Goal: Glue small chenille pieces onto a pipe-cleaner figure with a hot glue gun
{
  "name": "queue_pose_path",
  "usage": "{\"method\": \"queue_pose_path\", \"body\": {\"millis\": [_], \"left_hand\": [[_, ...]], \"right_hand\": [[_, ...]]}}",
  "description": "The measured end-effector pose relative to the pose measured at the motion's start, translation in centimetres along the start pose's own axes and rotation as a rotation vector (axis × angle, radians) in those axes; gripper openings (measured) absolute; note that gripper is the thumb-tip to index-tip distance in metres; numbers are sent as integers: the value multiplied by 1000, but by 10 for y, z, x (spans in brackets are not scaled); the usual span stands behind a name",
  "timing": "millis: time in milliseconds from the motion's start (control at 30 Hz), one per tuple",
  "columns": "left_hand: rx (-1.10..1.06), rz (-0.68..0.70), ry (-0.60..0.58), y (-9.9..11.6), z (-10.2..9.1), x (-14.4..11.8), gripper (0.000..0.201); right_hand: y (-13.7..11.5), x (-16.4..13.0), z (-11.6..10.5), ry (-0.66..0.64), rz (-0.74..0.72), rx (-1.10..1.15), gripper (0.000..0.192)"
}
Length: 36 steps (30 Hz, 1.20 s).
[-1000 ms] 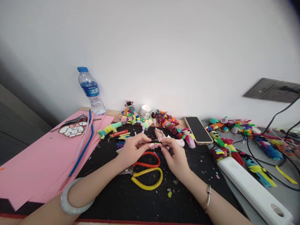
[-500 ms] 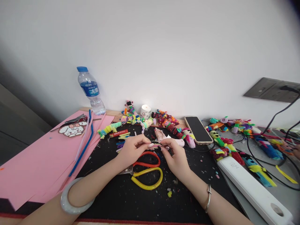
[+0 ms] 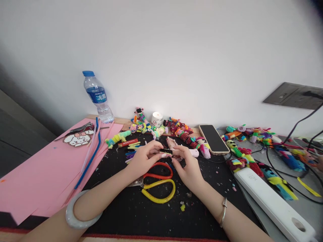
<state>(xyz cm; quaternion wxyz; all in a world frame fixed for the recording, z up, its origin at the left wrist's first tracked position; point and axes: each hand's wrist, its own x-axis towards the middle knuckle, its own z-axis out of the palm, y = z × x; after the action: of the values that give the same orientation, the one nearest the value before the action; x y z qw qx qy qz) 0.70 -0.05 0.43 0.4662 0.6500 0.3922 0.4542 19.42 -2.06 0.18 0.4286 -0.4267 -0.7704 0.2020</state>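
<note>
Close together over the black mat (image 3: 202, 215), both hands have their fingers closed round a small black-and-pink fuzzy pipe cleaner piece (image 3: 166, 151). My left hand (image 3: 145, 159) pinches its left end, thumb in front. At the right end, my right hand (image 3: 189, 168) grips with thumb and bent fingers; part of the piece is hidden there. Just below lie scissors with one red and one yellow handle (image 3: 161, 201), their blades mostly covered by my left forearm. Short cut pipe cleaners (image 3: 130, 155) lie left of my left hand. A pinkish-brown piece (image 3: 172, 143) sits behind the fingers.
Pink paper (image 3: 32, 174) carries long pipe cleaners (image 3: 88, 164). A water bottle (image 3: 97, 95) and a paper cup (image 3: 156, 117) stand by the wall. Rightward are a phone (image 3: 214, 138), several pipe cleaner dolls (image 3: 234, 148), a white power strip-like device (image 3: 272, 201) and cables (image 3: 275, 168).
The held piece has turned, so more of its black side shows. My left fingers have shifted slightly round it. The scissors and other things stay put.
</note>
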Motion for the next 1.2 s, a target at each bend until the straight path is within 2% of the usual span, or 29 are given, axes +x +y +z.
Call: {"method": "queue_pose_path", "body": {"millis": [100, 200, 300, 433, 633, 833, 1033, 1200], "left_hand": [[0, 4, 67, -3, -2, 3, 16], [-21, 9, 128, -5, -4, 5, 15], [-21, 5, 161, -7, -5, 6, 16], [-39, 2, 195, -9, -6, 8, 18], [-98, -28, 215, -9, -6, 9, 24], [-98, -30, 193, -11, -8, 8, 17], [-18, -17, 279, -12, -9, 10, 16], [-15, -37, 323, -10, -10, 11, 25]], "right_hand": [[2, 2, -4, 37, -23, -118, 34], [5, 5, -10, 105, 2, -439, 34], [10, 8, -14, 49, 133, -767, 42], [19, 9, -16, -99, 240, -924, 49], [22, 10, -16, -159, 281, -906, 49], [20, 13, -19, -172, 250, -838, 45], [26, 16, -23, -29, 215, -703, 24], [31, 17, -21, 93, 104, -437, 18]]}}
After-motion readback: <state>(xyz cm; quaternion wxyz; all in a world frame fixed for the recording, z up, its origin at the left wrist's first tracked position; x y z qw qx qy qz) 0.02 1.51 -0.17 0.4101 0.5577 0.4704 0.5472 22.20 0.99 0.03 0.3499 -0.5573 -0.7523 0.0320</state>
